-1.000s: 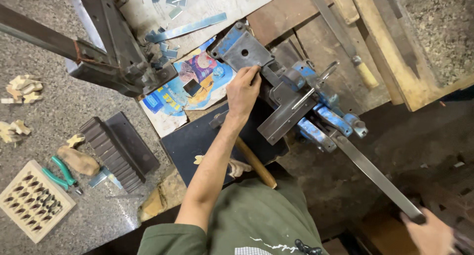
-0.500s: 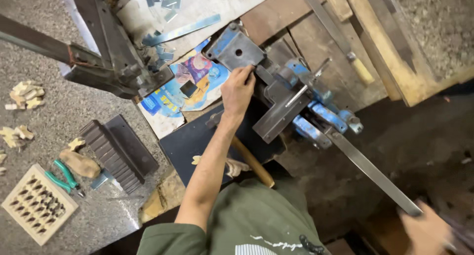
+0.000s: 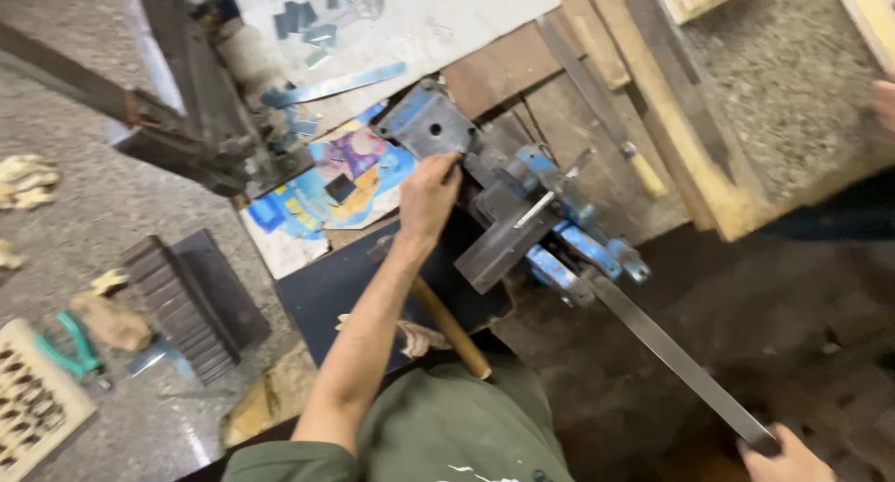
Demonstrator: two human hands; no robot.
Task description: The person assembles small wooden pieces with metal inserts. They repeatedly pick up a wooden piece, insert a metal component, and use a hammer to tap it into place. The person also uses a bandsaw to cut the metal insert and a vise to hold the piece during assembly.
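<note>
Leftmost, we log green pliers [image 3: 73, 344] and a stack of dark plates [image 3: 191, 300] on open speckled floor. Left hand [image 3: 429, 195] presses closed fingers on the grey metal plate [image 3: 431, 125] at the blue bench press [image 3: 545, 226], crowded by scrap strips [image 3: 331, 83]. Right hand [image 3: 785, 456] grips the long lever bar [image 3: 676, 356] at frame edge; 1 wooden handle [image 3: 449, 325] lies beneath the forearm.

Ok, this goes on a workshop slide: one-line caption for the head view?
Left hand rests on a grey metal plate at a blue bench tool; right hand grips its long lever.
</note>
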